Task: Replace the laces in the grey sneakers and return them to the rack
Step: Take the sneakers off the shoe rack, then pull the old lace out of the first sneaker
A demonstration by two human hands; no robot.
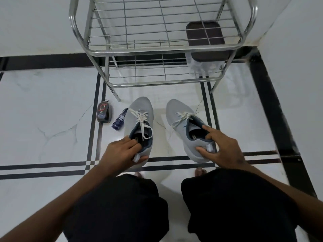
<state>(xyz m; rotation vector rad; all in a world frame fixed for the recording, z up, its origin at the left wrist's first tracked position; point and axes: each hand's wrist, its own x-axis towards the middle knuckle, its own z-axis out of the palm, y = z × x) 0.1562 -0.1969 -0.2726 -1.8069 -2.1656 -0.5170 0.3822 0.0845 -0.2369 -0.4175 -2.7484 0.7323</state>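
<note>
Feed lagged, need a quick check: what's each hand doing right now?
Left hand: grips the heel of the left grey sneaker, fingers inside the collar.
Right hand: grips the heel of the right grey sneaker, thumb outside, fingers inside the collar.

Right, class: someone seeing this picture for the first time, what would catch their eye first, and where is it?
Two grey sneakers, the left sneaker and the right sneaker, sit mid-floor with white laces, the left hand and right hand gripping their heels. Behind them stands a steel rack; two dark containers lie on the floor to the left.

Both hands, left (120, 151) and right (219, 149), reach forward, fingers curled, gripping.
</note>
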